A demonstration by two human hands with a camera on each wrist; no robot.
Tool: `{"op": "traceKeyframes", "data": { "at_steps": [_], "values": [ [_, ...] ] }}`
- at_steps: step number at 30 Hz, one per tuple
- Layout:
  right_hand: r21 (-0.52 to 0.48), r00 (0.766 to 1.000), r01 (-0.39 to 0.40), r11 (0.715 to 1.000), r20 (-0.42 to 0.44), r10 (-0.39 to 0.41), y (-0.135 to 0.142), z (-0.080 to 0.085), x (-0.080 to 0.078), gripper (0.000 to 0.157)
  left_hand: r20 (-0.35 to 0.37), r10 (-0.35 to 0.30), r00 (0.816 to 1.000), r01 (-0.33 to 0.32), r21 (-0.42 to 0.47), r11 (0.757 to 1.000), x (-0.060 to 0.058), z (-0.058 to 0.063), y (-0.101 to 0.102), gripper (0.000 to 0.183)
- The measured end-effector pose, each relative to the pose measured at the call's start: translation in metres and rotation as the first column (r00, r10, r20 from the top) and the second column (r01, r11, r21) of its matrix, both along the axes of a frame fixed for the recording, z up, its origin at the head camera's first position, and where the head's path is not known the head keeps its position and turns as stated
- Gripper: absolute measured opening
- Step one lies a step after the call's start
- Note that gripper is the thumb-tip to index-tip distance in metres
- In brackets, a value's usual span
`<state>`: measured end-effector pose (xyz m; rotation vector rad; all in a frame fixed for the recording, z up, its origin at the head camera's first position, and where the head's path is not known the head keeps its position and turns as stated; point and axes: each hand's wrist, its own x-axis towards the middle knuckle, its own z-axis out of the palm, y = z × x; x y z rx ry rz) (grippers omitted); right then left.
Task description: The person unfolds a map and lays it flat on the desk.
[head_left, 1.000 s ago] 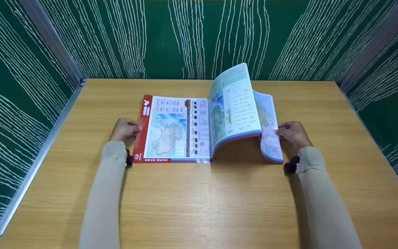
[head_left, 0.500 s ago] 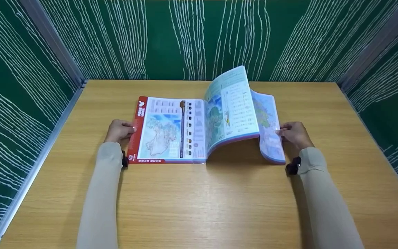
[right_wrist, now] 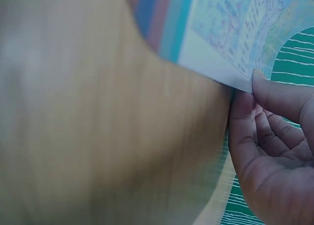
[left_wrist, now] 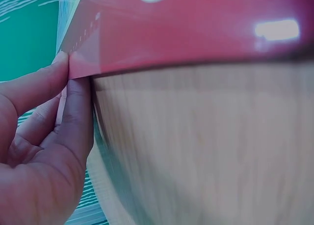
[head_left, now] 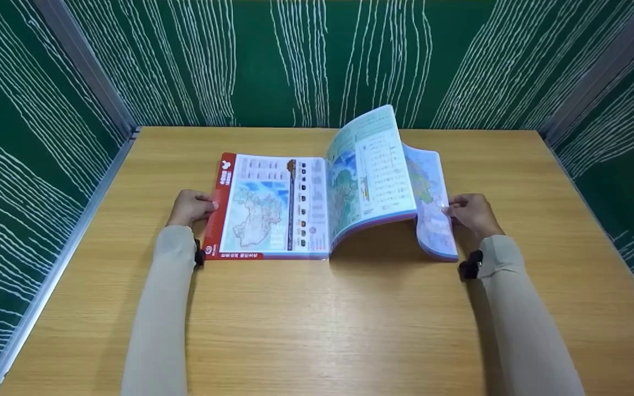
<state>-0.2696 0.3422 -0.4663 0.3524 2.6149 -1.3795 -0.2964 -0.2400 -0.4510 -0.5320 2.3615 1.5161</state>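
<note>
A large glossy map booklet [head_left: 262,209] lies opened out on the wooden table, with a red border along its left side. Its middle leaf [head_left: 375,165] stands up and curves over to the right, while the far right panel [head_left: 435,231] bends down near the table. At the red left edge, my left hand [head_left: 189,208] pinches the booklet between thumb and fingers; the left wrist view shows the thumb [left_wrist: 61,63] on top. My right hand [head_left: 475,213] pinches the right panel's outer edge, thumb above and fingers below in the right wrist view.
The wooden table [head_left: 317,330] extends around the booklet on all sides. Green walls [head_left: 273,60] with white wavy lines stand at the back and both sides, joined by grey metal posts [head_left: 83,60].
Between one second and half a second ago, my left hand shifted slightly left with the booklet's red edge. Since then the right hand and right panel have moved a little to the right.
</note>
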Motion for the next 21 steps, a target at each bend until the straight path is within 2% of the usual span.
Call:
{"op": "traceKeyframes", "data": {
  "at_steps": [7,15,21],
  "values": [
    [0.015,0.999,0.034,0.999,0.022,-0.035,0.0017,-0.0007,-0.0012,0.034,0.018,0.009,1.000,-0.009,0.008,1.000,-0.0001,0.0001,-0.0010,0.041],
    [0.025,0.999,0.037,0.999,0.036,-0.038,0.0012,-0.0027,-0.0038,0.034,0.001,0.007,1.000,-0.007,0.003,1.000,0.0024,0.0019,-0.0007,0.040],
    [0.043,1.000,0.008,0.999,-0.004,-0.008,0.0049,0.0000,0.0003,0.035,-0.034,-0.025,0.999,0.024,-0.037,0.999,0.0026,0.0028,0.0001,0.037]
  ]
}}
